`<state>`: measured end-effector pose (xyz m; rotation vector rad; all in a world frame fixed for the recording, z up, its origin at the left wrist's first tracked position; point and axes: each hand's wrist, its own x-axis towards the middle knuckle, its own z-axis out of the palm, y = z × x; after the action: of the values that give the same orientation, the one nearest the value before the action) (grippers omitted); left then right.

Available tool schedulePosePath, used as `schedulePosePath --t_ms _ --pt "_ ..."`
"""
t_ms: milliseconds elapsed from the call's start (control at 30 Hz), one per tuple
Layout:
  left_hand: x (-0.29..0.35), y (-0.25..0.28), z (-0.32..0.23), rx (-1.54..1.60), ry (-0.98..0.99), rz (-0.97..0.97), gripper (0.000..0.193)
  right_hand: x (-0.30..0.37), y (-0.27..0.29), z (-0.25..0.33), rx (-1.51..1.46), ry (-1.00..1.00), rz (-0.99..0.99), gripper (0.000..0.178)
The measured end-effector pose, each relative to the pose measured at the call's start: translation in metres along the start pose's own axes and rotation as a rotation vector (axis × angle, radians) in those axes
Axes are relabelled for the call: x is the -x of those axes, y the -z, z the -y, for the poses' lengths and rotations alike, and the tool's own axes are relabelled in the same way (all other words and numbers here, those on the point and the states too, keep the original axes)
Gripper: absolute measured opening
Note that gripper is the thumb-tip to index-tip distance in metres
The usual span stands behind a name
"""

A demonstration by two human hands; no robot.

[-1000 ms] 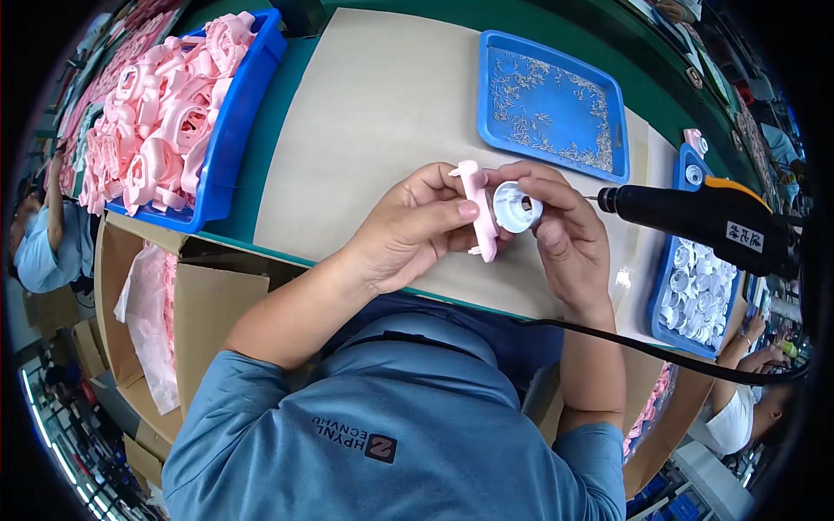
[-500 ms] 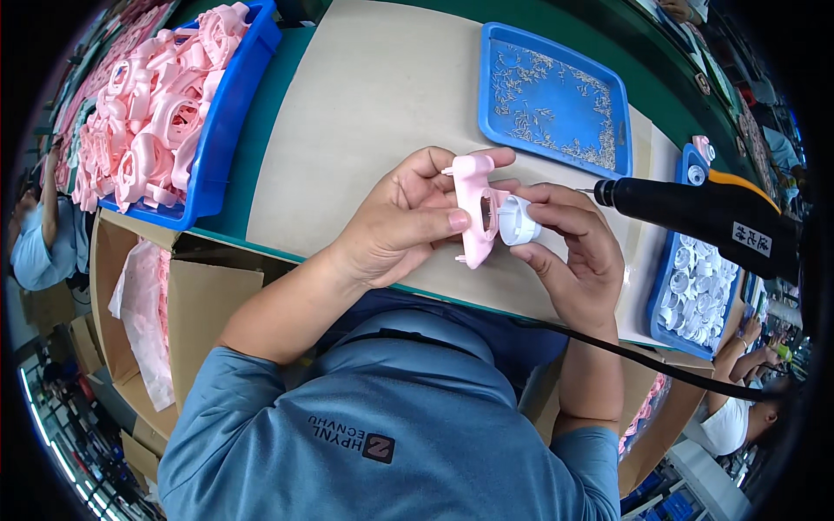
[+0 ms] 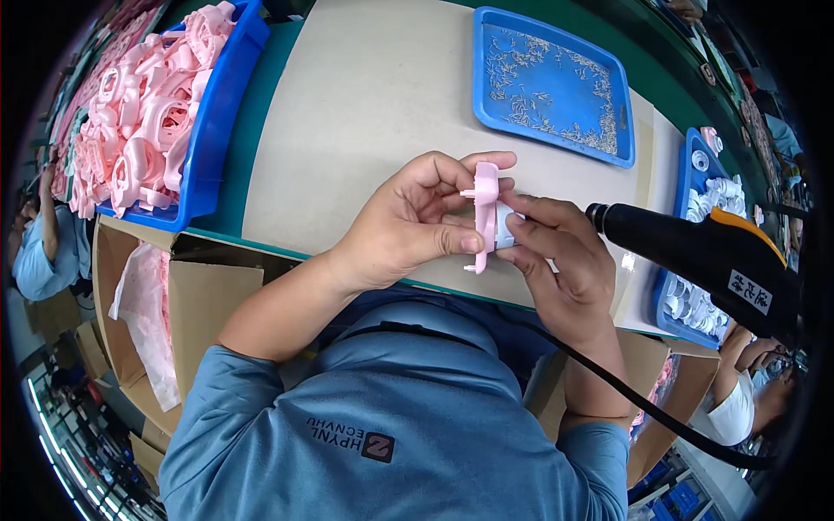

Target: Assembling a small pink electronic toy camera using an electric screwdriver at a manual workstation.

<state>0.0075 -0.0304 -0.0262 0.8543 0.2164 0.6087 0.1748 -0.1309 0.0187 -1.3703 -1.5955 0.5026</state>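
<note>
My left hand (image 3: pixel 417 217) grips a pink plastic housing (image 3: pixel 486 208), held upright with its edge toward me and small pegs sticking out on its left side. In my right hand (image 3: pixel 565 256) is a white round plastic cap (image 3: pixel 504 226), pinched between thumb and fingers. The cap sits against the housing's right face; my fingers partly cover it, so how deep it goes in cannot be seen. A black electric screwdriver (image 3: pixel 686 239) with an orange strip hangs just right of my right hand, its tip toward the hands.
A blue tray (image 3: pixel 552 154) of small screws lies at the far side of the table (image 3: pixel 347 113). Pink housings heap a blue bin (image 3: pixel 208 165) on the left. White caps fill another blue tray (image 3: pixel 662 300) behind the screwdriver. Cardboard boxes (image 3: pixel 213 304) stand below the table edge.
The white cap has moved left, from slightly apart to against the pink housing. The housing has turned more edge-on. In the picture, the screwdriver sits slightly lower.
</note>
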Motion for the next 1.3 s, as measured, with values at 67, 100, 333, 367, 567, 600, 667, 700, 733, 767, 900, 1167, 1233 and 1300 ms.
schedulePosePath --t_ms 67,100,333,367,567,600,667,700,733,767,900,1167,1233,1300 --pt "0.000 -0.001 -0.001 -0.013 0.015 0.014 0.038 0.003 0.000 -0.002 0.079 0.069 0.012 0.030" --pt "0.000 -0.001 -0.002 -0.025 0.022 0.026 0.038 0.003 0.002 -0.002 0.078 0.064 0.007 0.030" --pt "-0.006 -0.007 -0.007 -0.077 0.026 0.031 0.041 0.008 0.000 -0.010 0.215 0.204 -0.023 0.026" --pt "-0.009 -0.008 -0.012 -0.290 0.076 0.058 0.042 0.008 0.002 -0.011 0.212 0.170 0.004 0.025" --pt "-0.041 -0.024 -0.026 -1.379 -0.077 0.349 0.032 0.048 0.100 -0.005 0.242 0.226 -0.446 0.053" --pt "-0.039 -0.022 -0.023 -1.400 -0.056 0.327 0.032 0.003 0.079 -0.005 0.099 0.315 -0.713 0.055" --pt "-0.046 -0.019 -0.020 -1.415 -0.052 0.473 0.033 -0.033 0.065 -0.004 -0.112 0.215 -0.627 0.053" --pt "-0.047 -0.018 -0.018 -1.496 -0.040 0.496 0.033 -0.043 0.064 -0.005 -0.178 0.184 -0.598 0.052" --pt "-0.048 -0.018 -0.014 -1.487 -0.052 0.491 0.033 -0.047 0.071 -0.007 -0.225 0.167 -0.433 0.053" --pt "-0.049 -0.018 -0.010 -1.458 -0.123 0.492 0.034 -0.055 0.078 -0.010 -0.245 0.160 -0.344 0.054" --pt "-0.051 -0.010 -0.008 -1.279 -0.276 0.436 0.037 -0.101 0.079 -0.016 -0.643 0.234 -0.231 0.037" --pt "-0.058 0.004 -0.011 -1.179 -0.318 0.308 0.030 -0.158 0.027 -0.065 -0.666 0.152 -0.386 0.027" --pt "-0.059 0.005 -0.012 -1.157 -0.334 0.274 0.027 -0.158 0.025 -0.069 -0.637 0.146 -0.375 0.026" --pt "-0.060 0.007 -0.012 -1.131 -0.339 0.242 0.022 -0.159 0.024 -0.070 -0.650 0.134 -0.370 0.026"
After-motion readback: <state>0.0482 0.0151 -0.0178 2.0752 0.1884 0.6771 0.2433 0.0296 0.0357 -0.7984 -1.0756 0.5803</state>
